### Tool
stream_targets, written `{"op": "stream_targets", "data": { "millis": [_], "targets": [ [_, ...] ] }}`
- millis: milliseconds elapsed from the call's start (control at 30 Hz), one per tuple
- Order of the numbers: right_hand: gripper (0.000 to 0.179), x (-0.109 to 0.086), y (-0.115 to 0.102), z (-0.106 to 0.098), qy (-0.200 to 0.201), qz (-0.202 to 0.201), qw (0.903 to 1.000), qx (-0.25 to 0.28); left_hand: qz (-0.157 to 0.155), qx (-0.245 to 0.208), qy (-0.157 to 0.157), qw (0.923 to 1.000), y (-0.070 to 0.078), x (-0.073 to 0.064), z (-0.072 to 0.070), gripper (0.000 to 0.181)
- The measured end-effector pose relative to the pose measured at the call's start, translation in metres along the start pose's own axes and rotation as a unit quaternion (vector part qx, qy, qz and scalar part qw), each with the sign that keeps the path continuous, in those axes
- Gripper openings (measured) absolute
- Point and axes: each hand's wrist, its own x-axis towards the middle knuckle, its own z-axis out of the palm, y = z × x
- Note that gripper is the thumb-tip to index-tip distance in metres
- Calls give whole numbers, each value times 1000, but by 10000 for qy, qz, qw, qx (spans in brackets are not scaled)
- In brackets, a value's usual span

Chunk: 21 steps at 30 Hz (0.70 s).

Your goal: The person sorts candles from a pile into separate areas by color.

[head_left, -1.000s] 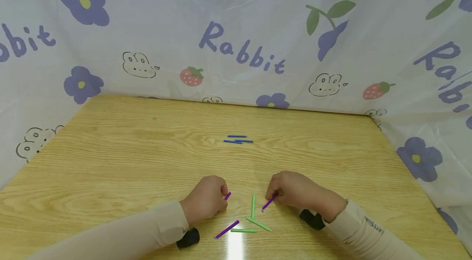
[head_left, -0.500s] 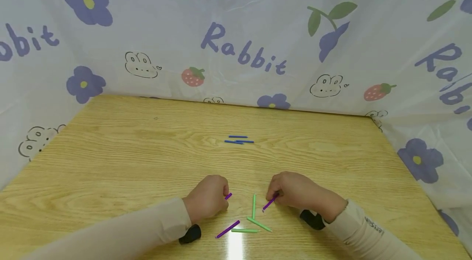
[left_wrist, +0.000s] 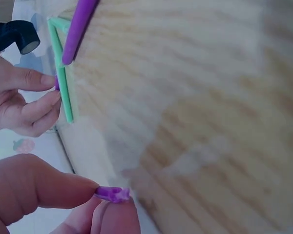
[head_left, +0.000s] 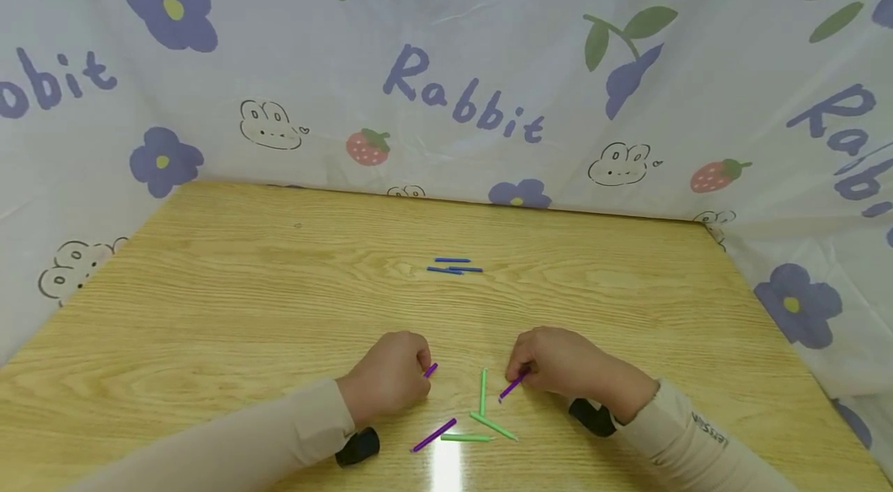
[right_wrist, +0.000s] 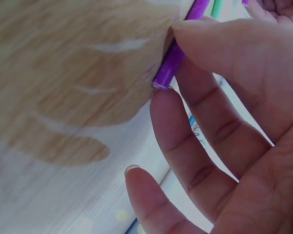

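My left hand [head_left: 391, 376] pinches a thin purple candle [left_wrist: 110, 193] between thumb and fingers; in the head view only its upper end shows past the fingers. On the other side, my right hand [head_left: 551, 359] holds a second purple candle [head_left: 512, 385] by its far end, low over the table, its wick end pointing toward the front left. Between the hands lie three green candles: one lengthwise [head_left: 483, 391], one slanted [head_left: 494, 426] and one crosswise [head_left: 466, 438]. A third purple candle [head_left: 434, 435] lies diagonally at the left end of the crosswise green one.
Three blue candles [head_left: 453, 269] lie close together farther back on the wooden table [head_left: 244, 283]. Behind the table hangs a white cloth [head_left: 474, 12] printed with flowers and rabbits. A black wrist-worn device [head_left: 358, 447] sits under the left cuff, another [head_left: 591, 417] by the right.
The left hand has turned slightly, and the lower end of its candle, seen below the fingers earlier, is now hidden. The right hand and the lying candles stay put; the head view shifts slightly.
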Motion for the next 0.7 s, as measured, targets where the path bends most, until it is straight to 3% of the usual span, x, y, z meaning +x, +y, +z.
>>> {"op": "stream_targets", "data": {
  "millis": [233,700],
  "targets": [
    [21,-2,2,1,77,-27,9999,-79,44,64,240,9997,-1,1,-3,18],
    [21,-2,1,0,25,93,9999,-56,70,-105,434,9990,-7,3,-10,17]
  ]
}}
